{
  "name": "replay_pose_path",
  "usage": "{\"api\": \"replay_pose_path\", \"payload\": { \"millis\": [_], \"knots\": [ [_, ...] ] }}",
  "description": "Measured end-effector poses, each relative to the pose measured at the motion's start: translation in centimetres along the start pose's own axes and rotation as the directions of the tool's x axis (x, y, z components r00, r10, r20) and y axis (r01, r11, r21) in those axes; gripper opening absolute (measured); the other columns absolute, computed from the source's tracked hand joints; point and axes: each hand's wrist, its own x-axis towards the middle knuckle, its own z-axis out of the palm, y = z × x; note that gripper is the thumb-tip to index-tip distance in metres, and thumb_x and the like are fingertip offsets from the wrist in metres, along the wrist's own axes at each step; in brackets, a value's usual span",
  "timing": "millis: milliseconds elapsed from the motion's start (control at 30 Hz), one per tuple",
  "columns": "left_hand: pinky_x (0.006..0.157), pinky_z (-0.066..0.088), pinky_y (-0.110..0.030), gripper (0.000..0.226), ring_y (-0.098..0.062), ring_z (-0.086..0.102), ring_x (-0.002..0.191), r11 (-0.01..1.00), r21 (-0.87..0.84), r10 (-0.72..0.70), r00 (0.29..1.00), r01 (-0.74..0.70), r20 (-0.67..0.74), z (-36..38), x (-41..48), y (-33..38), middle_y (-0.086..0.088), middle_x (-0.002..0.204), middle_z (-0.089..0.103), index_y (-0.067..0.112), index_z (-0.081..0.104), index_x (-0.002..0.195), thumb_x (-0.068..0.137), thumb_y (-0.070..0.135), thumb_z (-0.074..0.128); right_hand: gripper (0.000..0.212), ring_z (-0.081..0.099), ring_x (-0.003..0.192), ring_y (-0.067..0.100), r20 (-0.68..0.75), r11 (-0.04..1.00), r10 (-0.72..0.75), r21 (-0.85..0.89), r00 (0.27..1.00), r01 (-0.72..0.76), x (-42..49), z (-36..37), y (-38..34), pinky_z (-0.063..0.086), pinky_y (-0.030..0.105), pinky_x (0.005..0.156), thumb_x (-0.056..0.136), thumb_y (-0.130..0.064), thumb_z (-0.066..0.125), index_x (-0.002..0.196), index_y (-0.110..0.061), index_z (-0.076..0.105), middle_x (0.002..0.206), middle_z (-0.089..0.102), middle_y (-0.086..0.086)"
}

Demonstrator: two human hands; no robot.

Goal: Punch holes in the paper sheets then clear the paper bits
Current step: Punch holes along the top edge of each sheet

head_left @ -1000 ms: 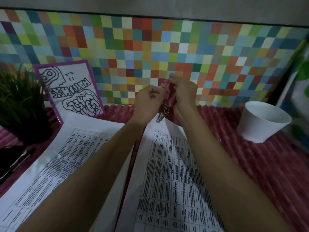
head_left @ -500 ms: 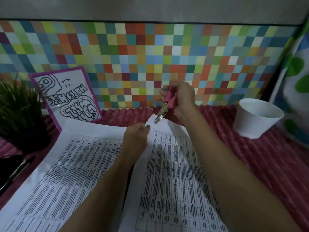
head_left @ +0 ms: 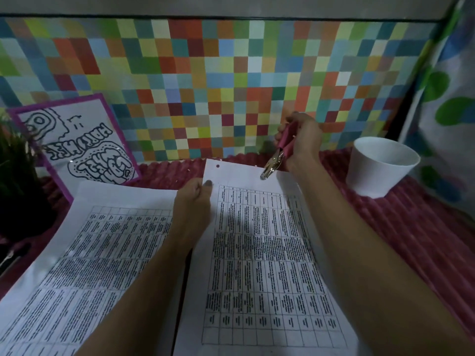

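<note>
Up at the far edge of the right-hand paper sheet (head_left: 259, 242), the right hand (head_left: 303, 140) is closed around the pink handles of a single-hole punch (head_left: 279, 155), its metal nose angled down and left so the tip meets the sheet's top margin. That sheet is white, printed with a dense table of small text, and carries one round hole (head_left: 218, 166) near its top left corner. The left hand (head_left: 192, 204) pinches the sheet's left edge just below that hole, thumb on top, fingers curled under, so the punch sits to the right of and beyond it. Both forearms reach forward from the bottom of the view, the right lying across the sheet's right side. Left of the left hand lies a second printed sheet (head_left: 84, 255), flat on the ribbed pink mat (head_left: 411, 227). A few pale paper bits (head_left: 180, 170) dot the mat beyond the left hand. A white cup (head_left: 380, 168) stands just right of the right hand.
</note>
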Motion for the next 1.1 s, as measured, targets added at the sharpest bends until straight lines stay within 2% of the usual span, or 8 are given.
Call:
{"api": "replay_pose_path", "payload": {
  "millis": [267,767,867,900,933,1000,1033,1100],
  "knots": [
    [0.049,0.029,-0.019,0.037,-0.010,0.030,0.054,1.000,0.006,0.027,1.000,-0.027,-0.012,0.0,-0.2,0.2,0.003,0.060,0.035,0.017,0.037,0.065,0.101,0.014,0.048,0.014,0.045,0.042,0.018,-0.020,0.998,-0.044,0.052,0.999,0.045,-0.2,0.2,-0.1,0.036,0.023,0.043,0.088,-0.009,0.048,0.075,-0.010,0.054,0.057,0.051,0.007],
    [0.057,0.031,-0.031,0.030,-0.012,0.033,0.057,0.999,-0.037,0.021,1.000,-0.021,-0.001,-0.1,-0.1,-0.3,0.000,0.062,0.037,0.009,0.043,0.072,0.101,0.014,0.048,0.032,0.040,0.036,0.019,-0.170,0.989,-0.097,0.096,0.981,0.114,0.5,0.2,0.2,0.033,0.023,0.042,0.084,-0.005,0.049,0.053,-0.011,0.050,0.048,0.048,0.008],
    [0.068,0.044,-0.030,0.009,-0.012,0.056,0.074,0.999,-0.008,0.034,0.996,-0.034,-0.083,-0.1,-0.3,0.0,0.003,0.079,0.059,0.007,0.058,0.094,0.098,0.015,0.054,0.023,0.041,0.037,0.019,-0.111,0.994,-0.084,0.059,0.990,0.091,0.4,0.3,0.0,0.034,0.023,0.041,0.085,-0.005,0.050,0.062,-0.009,0.053,0.051,0.049,0.008],
    [0.075,0.049,-0.030,0.010,-0.015,0.061,0.087,0.992,0.049,0.120,0.982,-0.114,-0.148,-0.2,-0.3,0.4,0.001,0.091,0.064,0.009,0.058,0.106,0.096,0.013,0.058,0.018,0.042,0.037,0.019,-0.074,0.997,-0.071,0.035,0.995,0.074,0.2,0.4,0.0,0.035,0.024,0.041,0.086,-0.006,0.051,0.068,-0.008,0.054,0.053,0.050,0.007],
    [0.083,0.052,-0.032,0.021,-0.020,0.062,0.096,0.951,0.153,0.292,0.939,-0.267,-0.180,-0.3,0.0,0.9,-0.005,0.101,0.065,0.008,0.057,0.116,0.095,0.012,0.060,0.013,0.043,0.038,0.019,-0.037,0.998,-0.055,0.014,0.998,0.056,0.1,0.6,-0.1,0.036,0.024,0.041,0.086,-0.005,0.051,0.074,-0.007,0.055,0.054,0.050,0.007],
    [0.094,0.048,-0.043,0.031,-0.026,0.059,0.102,0.750,0.409,0.590,0.805,-0.520,-0.060,0.1,1.0,1.6,-0.012,0.108,0.064,0.002,0.056,0.123,0.095,0.014,0.061,0.009,0.045,0.040,0.019,0.019,0.999,-0.043,-0.025,0.999,0.043,0.0,0.9,0.0,0.037,0.024,0.042,0.085,-0.003,0.052,0.078,-0.006,0.056,0.054,0.051,0.007],
    [0.101,0.042,-0.051,0.030,-0.026,0.058,0.103,0.685,0.474,0.603,0.796,-0.553,0.057,0.6,1.5,2.4,-0.010,0.109,0.063,0.004,0.057,0.123,0.096,0.017,0.059,0.009,0.046,0.042,0.019,0.037,0.998,-0.045,-0.041,0.998,0.046,0.0,1.1,0.2,0.038,0.025,0.043,0.085,-0.002,0.052,0.078,-0.006,0.056,0.054,0.052,0.007],
    [0.118,0.012,-0.058,0.031,-0.021,0.057,0.113,0.686,0.530,0.443,0.864,-0.498,0.238,1.6,2.1,4.2,0.000,0.116,0.065,0.016,0.055,0.127,0.097,0.025,0.055,0.010,0.047,0.044,0.021,0.057,0.998,-0.044,-0.047,0.997,0.047,-0.1,1.5,0.4,0.039,0.027,0.045,0.084,-0.002,0.053,0.077,-0.006,0.058,0.055,0.053,0.008]
  ]
}}
